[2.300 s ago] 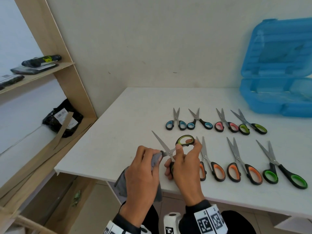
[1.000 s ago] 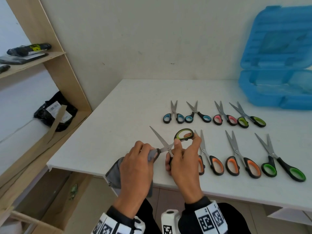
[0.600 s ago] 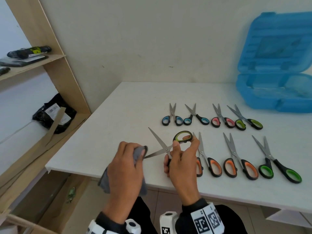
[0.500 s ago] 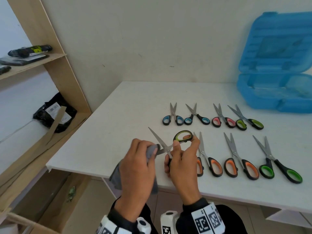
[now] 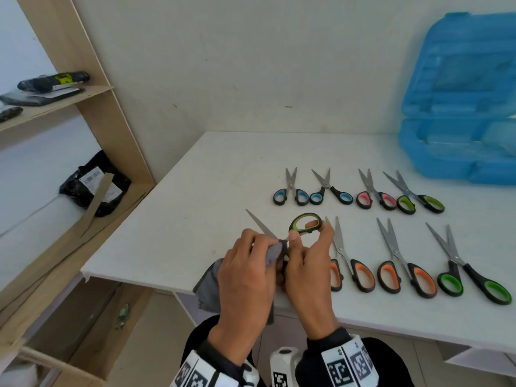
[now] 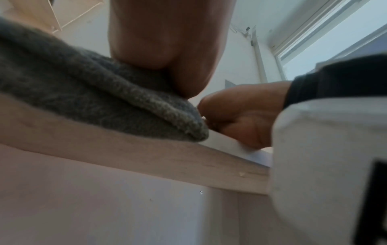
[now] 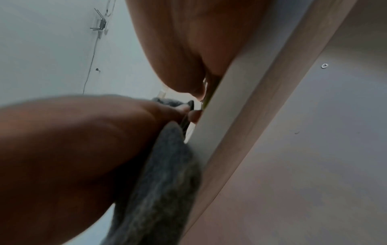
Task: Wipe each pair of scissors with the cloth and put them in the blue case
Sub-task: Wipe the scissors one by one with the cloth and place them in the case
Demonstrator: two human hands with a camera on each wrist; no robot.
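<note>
With your right hand holding the green-handled scissors open and your left hand pinching the cloth around the lower blade, draw the cloth toward 9 o'clock, fingers off the edge.

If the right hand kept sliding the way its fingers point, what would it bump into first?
Probably nothing on the table soon. The right hand points up the white table, past the yellow-green-handled scissors it grips; the two blue-handled scissors lie slightly right of that line, though depth is unclear.
</note>
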